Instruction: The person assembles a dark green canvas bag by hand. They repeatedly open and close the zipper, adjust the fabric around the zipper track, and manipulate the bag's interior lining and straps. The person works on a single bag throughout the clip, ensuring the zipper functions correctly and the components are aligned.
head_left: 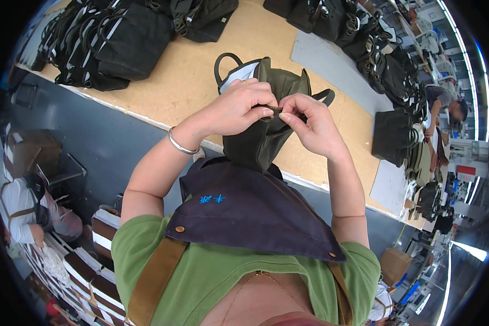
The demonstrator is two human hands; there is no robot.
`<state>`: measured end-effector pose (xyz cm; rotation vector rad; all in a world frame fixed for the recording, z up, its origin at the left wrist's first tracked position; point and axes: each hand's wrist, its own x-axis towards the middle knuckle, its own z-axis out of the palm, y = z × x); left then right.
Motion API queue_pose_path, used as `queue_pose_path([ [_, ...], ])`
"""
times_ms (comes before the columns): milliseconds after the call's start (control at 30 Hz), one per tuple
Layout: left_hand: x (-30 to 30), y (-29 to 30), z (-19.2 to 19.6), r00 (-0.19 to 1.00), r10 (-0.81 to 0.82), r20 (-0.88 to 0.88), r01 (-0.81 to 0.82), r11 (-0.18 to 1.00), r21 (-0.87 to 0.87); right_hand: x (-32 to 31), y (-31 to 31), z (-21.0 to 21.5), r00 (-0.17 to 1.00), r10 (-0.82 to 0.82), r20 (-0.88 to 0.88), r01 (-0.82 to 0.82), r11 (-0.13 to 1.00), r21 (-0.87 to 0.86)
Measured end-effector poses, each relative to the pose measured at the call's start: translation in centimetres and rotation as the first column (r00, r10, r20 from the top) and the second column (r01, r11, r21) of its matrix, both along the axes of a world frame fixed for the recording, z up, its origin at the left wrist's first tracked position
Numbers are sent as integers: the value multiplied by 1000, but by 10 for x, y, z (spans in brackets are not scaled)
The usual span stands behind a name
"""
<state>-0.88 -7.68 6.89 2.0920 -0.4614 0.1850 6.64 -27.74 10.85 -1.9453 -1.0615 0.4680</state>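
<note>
A dark olive fabric bag (255,146) stands at the table's near edge, right in front of my body. Its top gapes, showing a pale lining, and a black loop handle (220,69) rises on its left side. Over the opening, my left hand (236,107) pinches a zipper (276,109) with brownish teeth between thumb and fingers. From the other side, my right hand (313,122) grips the same zipper, fingertips almost touching the left ones. Only a short stretch of teeth shows between the hands; the fingers cover the rest.
Black bags (133,46) are heaped on the tan table (193,68) at the far left. More dark bags (380,68) line its far right side, beside a grey sheet (331,60). Another person (443,106) works at the right; one more (22,206) sits at the left.
</note>
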Motion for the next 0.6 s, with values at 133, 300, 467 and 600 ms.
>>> queue_pose_path([
  [133,-2,-1,-1,1000,16,13,-16,1000,13,1,0,1,999,17,-28,-18,1000,-23],
  [300,-7,-1,-5,997,73,29,-74,997,16,-1,1,-3,999,22,-26,-21,999,28],
  [467,-23,-16,-5,889,444,113,-420,889,-183,-1,0,-4,997,-20,-73,25,998,62],
  [600,-40,-26,-14,880,461,112,-458,887,-56,-3,0,-9,983,-51,-179,72,992,108],
])
